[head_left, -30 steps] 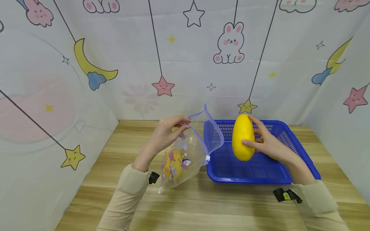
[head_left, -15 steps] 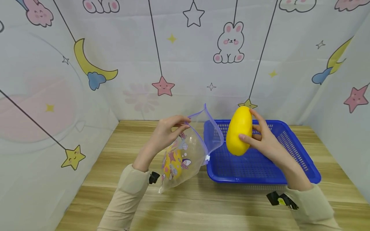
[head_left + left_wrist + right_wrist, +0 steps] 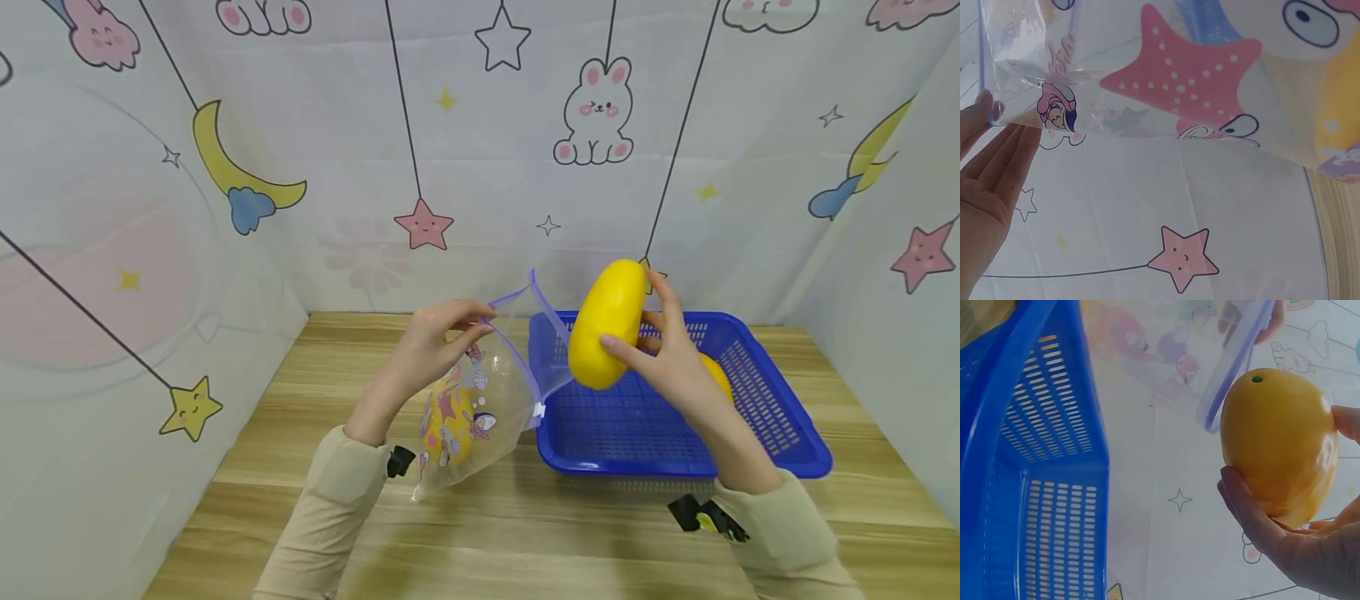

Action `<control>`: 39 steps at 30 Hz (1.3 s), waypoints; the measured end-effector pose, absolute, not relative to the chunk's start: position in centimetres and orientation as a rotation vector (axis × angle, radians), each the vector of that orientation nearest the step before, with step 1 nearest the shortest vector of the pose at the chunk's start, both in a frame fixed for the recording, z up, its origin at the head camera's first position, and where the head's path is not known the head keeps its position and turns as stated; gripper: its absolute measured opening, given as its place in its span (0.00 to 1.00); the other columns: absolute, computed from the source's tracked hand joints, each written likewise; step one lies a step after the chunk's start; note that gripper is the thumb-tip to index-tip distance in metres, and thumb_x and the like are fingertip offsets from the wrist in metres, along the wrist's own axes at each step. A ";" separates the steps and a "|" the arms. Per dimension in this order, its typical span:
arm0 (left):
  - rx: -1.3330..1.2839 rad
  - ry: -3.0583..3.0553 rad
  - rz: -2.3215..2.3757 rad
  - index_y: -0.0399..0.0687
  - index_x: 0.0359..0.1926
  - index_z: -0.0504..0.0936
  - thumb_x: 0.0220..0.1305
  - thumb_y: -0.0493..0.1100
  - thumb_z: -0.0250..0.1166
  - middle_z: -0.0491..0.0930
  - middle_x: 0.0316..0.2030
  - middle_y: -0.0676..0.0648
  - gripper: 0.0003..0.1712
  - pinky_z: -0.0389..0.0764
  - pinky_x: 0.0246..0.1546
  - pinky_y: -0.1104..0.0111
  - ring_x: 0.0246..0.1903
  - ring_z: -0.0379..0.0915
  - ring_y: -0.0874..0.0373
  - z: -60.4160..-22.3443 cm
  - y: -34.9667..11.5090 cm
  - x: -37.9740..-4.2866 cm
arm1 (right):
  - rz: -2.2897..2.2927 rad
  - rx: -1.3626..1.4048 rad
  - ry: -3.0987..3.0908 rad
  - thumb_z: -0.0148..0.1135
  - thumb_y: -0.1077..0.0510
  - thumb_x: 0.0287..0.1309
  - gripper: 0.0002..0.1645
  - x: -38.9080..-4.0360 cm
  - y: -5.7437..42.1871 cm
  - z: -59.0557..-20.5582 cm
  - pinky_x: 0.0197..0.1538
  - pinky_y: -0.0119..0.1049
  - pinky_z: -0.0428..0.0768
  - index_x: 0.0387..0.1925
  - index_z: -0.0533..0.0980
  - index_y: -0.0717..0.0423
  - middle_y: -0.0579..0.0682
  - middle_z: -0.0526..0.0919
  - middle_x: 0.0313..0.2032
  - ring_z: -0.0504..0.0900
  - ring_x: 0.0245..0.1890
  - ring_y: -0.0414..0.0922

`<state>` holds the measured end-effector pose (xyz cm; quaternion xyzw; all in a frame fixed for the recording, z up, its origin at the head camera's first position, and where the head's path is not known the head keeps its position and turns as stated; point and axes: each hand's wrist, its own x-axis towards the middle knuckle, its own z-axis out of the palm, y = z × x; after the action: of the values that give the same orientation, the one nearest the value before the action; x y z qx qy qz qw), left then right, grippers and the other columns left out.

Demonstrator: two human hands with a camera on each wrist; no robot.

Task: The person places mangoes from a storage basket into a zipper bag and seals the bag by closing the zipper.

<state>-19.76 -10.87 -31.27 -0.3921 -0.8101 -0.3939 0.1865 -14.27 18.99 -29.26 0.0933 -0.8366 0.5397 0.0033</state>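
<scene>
My left hand [image 3: 442, 337] pinches the purple-edged rim of a clear zip bag [image 3: 495, 408] printed with sea creatures. The bag's mouth gapes toward the right, and a yellow thing [image 3: 450, 425] shows through its side near the bottom. With fingers and thumb, my right hand [image 3: 675, 358] grips a smooth yellow mango [image 3: 607, 325], tilted, in front of the bag's mouth and above the basket's left part. A small green stem spot marks the end of the mango [image 3: 1279, 444] in the right wrist view. In the left wrist view, fingers [image 3: 1007, 156] hold the bag's edge.
A blue plastic basket [image 3: 637, 467] with slotted walls stands right of the bag. Inside it, partly hidden behind my right wrist, lies another yellow fruit [image 3: 716, 375]. The wood-grain table [image 3: 480, 542] meets a patterned cloth backdrop [image 3: 337, 167] at the back and sides.
My right hand has carried the mango up and left, from over the basket to the bag's mouth, tilting it more. The fruit in the basket is now more exposed. My left hand stays put.
</scene>
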 end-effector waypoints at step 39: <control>-1.100 -2.357 -1.089 0.41 0.45 0.82 0.64 0.36 0.62 0.86 0.40 0.44 0.09 0.85 0.44 0.70 0.39 0.85 0.54 -31.1 -10.5 -19.7 | 1.521 0.483 -2.790 0.67 0.43 0.55 0.60 -15.9 13.2 -29.4 0.40 0.46 0.87 0.75 0.35 0.33 0.62 0.60 0.69 0.80 0.52 0.61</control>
<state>-19.70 -10.50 -31.06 -0.3851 -0.8250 -0.3812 0.1603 -15.91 13.17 -29.40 0.1501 -0.8675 0.4729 -0.0362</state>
